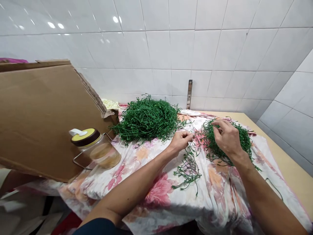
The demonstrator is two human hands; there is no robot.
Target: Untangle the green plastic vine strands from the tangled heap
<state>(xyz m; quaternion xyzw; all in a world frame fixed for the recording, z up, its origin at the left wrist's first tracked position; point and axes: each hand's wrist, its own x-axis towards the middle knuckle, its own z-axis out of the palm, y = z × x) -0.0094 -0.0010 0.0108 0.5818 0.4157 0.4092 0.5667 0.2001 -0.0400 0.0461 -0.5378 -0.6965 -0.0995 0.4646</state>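
My left hand (181, 141) is in a pinch, thumb and forefinger pressed together, apparently on a thin green stem (197, 133) at their tips. My right hand (227, 135) is curled over the smaller heap of bud-tipped green stems (244, 138); I cannot tell whether its fingers grasp any of them. I judge the step in hand to be teasing stems loose from the tangle at the smaller heap's near-left edge. The next move, as I read it, calls for a light fingertip grip and a gentle pull, so that neighbouring stems don't come along snagged.

Just below my left hand, a loose cluster of stems (188, 173) lies fanned out on the floral cloth (95, 187). Beyond that hand, to the left, sits the larger heap of green stems (149, 120), and a single stray stem (276, 189) lies beside my right forearm.

Farther left, a clear jar (106, 153) with a yellow and brown lid (86, 137) appears tilted before a big cardboard box (46, 120). Pale, cream-coloured bits (110, 104) show behind the box. Bare tan tabletop (293, 173) runs along the right, and white wall tiles (156, 49) close in the back.
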